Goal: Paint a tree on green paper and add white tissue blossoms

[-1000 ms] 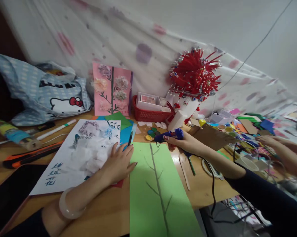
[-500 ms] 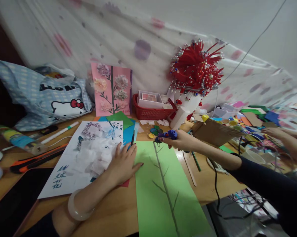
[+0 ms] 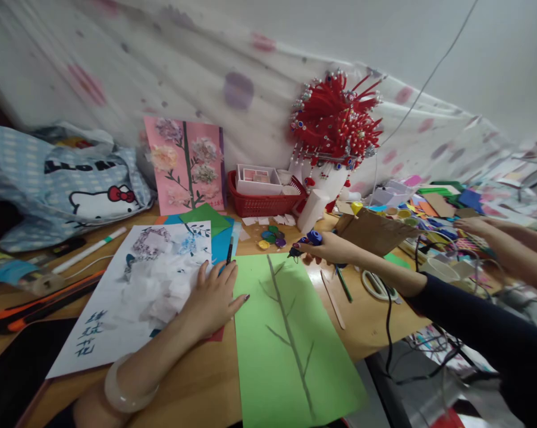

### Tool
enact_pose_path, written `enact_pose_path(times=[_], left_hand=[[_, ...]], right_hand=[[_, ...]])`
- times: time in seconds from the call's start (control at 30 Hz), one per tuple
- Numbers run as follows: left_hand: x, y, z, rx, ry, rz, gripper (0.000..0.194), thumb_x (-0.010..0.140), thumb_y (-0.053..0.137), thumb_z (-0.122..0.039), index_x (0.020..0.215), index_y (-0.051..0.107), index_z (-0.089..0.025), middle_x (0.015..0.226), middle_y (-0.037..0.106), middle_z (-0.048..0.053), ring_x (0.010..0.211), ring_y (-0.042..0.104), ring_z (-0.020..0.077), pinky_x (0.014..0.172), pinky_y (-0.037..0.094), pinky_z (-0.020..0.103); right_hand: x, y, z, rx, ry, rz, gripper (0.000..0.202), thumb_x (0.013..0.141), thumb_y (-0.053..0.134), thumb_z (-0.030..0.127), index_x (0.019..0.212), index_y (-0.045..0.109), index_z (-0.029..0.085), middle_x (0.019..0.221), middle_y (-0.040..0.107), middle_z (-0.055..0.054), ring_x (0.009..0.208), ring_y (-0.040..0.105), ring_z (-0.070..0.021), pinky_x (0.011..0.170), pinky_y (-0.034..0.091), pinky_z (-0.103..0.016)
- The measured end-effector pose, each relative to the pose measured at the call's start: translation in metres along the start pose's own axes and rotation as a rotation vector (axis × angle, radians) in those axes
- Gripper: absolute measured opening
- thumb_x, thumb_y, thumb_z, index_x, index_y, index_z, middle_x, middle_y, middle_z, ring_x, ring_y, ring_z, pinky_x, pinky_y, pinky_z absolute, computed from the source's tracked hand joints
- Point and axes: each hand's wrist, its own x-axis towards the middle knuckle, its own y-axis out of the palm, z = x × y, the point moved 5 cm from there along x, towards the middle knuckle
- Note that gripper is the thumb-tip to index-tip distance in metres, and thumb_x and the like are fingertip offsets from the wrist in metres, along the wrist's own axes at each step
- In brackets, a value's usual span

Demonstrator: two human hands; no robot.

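Note:
My right hand [image 3: 322, 248] grips a blue hot glue gun [image 3: 310, 239], its dark nozzle over the far end of a light green sheet [image 3: 268, 356]. On that sheet runs a dark painted stem [image 3: 290, 333] with short side branches; the nozzle is right of the stem's top. My left hand [image 3: 212, 297] lies with fingers spread at the sheet's left edge, the thumb over the green. Under or beside its fingertips is a dark, slim brush or pen [image 3: 229, 249]. White tissue pieces [image 3: 156, 291] lie left of this hand on a white printed sheet [image 3: 90, 309].
Behind stand a pink flower picture [image 3: 174, 172], a red basket [image 3: 263, 205] and a red beaded headdress [image 3: 335, 125]. Scissors [image 3: 375, 285], a wooden stick [image 3: 333, 300] and a black cord [image 3: 388, 333] are on the right. Another person's hands [image 3: 486, 229] are at the far right.
The glue gun has moved right, away from the top of the painted stem. My left hand keeps its place by the sheet's edge. The whole view has shifted slightly.

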Motion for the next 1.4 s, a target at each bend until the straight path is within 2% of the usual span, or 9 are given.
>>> enact_pose_path(times=[0.2, 0.4, 0.57, 0.7, 0.8, 0.9, 1.17, 1.4], left_hand=[[0.0, -0.001, -0.001, 0.004, 0.008, -0.001, 0.053, 0.094, 0.037, -0.047, 0.132, 0.05, -0.013, 0.141, 0.047, 0.014, 0.127, 0.039, 0.0317, 0.109, 0.016, 0.057], [0.0, -0.003, -0.002, 0.007, 0.007, 0.011, 0.053, 0.094, 0.037, -0.048, 0.133, 0.05, -0.014, 0.141, 0.048, 0.014, 0.128, 0.039, 0.032, 0.109, 0.017, 0.056], [0.0, -0.003, -0.002, 0.007, 0.016, -0.001, 0.053, 0.095, 0.034, -0.047, 0.134, 0.049, -0.014, 0.141, 0.048, 0.015, 0.127, 0.039, 0.0326, 0.108, 0.017, 0.058], [0.0, -0.001, -0.001, 0.004, 0.008, 0.013, 0.055, 0.094, 0.036, -0.047, 0.134, 0.048, -0.012, 0.142, 0.047, 0.015, 0.127, 0.039, 0.0324, 0.108, 0.017, 0.058], [0.0, -0.001, 0.0, 0.003, 0.001, 0.021, 0.054, 0.094, 0.038, -0.047, 0.134, 0.048, -0.012, 0.142, 0.046, 0.014, 0.128, 0.039, 0.0321, 0.108, 0.017, 0.058], [0.0, -0.001, -0.001, 0.005, 0.006, 0.01, 0.053, 0.094, 0.038, -0.047, 0.133, 0.049, -0.013, 0.142, 0.046, 0.014, 0.128, 0.039, 0.032, 0.108, 0.017, 0.057], [0.0, -0.003, -0.001, 0.024, 0.007, 0.008, 0.05, 0.093, 0.039, -0.046, 0.132, 0.05, -0.016, 0.142, 0.048, 0.013, 0.127, 0.04, 0.0314, 0.108, 0.018, 0.056], [-0.001, 0.0, -0.001, 0.012, 0.009, 0.0, 0.052, 0.094, 0.036, -0.047, 0.134, 0.049, -0.014, 0.142, 0.047, 0.014, 0.128, 0.039, 0.032, 0.108, 0.016, 0.057]], right_hand=[[0.009, 0.005, -0.01, -0.002, 0.0, 0.02, 0.063, 0.074, 0.048, 0.076, 0.083, 0.066, 0.017, 0.08, 0.072, -0.009, 0.055, 0.059, -0.0137, 0.044, 0.048, -0.023], [0.009, 0.006, -0.012, -0.022, -0.022, 0.016, 0.059, 0.077, 0.049, 0.072, 0.094, 0.069, 0.02, 0.077, 0.073, -0.006, 0.047, 0.055, -0.0109, 0.042, 0.044, -0.022], [0.01, 0.006, -0.014, -0.02, -0.024, 0.01, 0.055, 0.076, 0.051, 0.072, 0.087, 0.07, 0.021, 0.079, 0.073, -0.006, 0.046, 0.055, -0.0108, 0.042, 0.043, -0.022], [0.009, 0.006, -0.015, 0.045, -0.051, 0.03, 0.058, 0.074, 0.052, 0.073, 0.082, 0.069, 0.018, 0.079, 0.073, -0.007, 0.056, 0.061, -0.0144, 0.045, 0.047, -0.022], [0.008, 0.003, -0.015, 0.047, -0.086, 0.001, 0.06, 0.076, 0.049, 0.073, 0.074, 0.069, 0.017, 0.074, 0.073, -0.008, 0.063, 0.065, -0.0164, 0.054, 0.049, -0.024], [0.007, 0.001, -0.015, 0.026, -0.094, -0.028, 0.059, 0.078, 0.048, 0.072, 0.069, 0.067, 0.017, 0.071, 0.073, -0.007, 0.061, 0.065, -0.0151, 0.063, 0.05, -0.025], [0.011, 0.006, -0.018, 0.016, -0.055, -0.031, 0.057, 0.076, 0.052, 0.071, 0.092, 0.07, 0.019, 0.076, 0.074, -0.006, 0.052, 0.057, -0.0125, 0.048, 0.044, -0.023], [0.014, 0.007, -0.02, -0.024, -0.077, -0.03, 0.057, 0.077, 0.051, 0.071, 0.09, 0.071, 0.019, 0.076, 0.073, -0.006, 0.055, 0.059, -0.0129, 0.047, 0.042, -0.022]])
